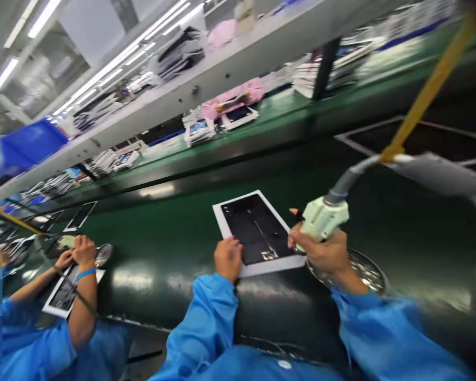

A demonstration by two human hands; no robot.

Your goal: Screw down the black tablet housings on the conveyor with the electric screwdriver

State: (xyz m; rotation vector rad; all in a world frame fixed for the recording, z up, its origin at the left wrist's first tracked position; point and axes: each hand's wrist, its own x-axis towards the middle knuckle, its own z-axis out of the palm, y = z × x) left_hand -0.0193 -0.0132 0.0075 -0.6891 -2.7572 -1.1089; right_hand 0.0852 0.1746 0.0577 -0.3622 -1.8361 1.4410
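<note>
White-edged black panel (252,222) lies on the green bench (174,211), between my hands and a little ahead of them. My left hand (228,259) rests at its near left corner, fingers curled; I cannot tell whether they pinch the edge. My right hand (328,253) is wrapped round a pale green tool (323,217), near the panel's right side. A grey cable (341,184) runs from it to a yellow strap (428,95) above. Behind my right wrist, a round dish (375,272) is partly hidden. Well left of my left hand are a co-worker's hands (83,251).
</note>
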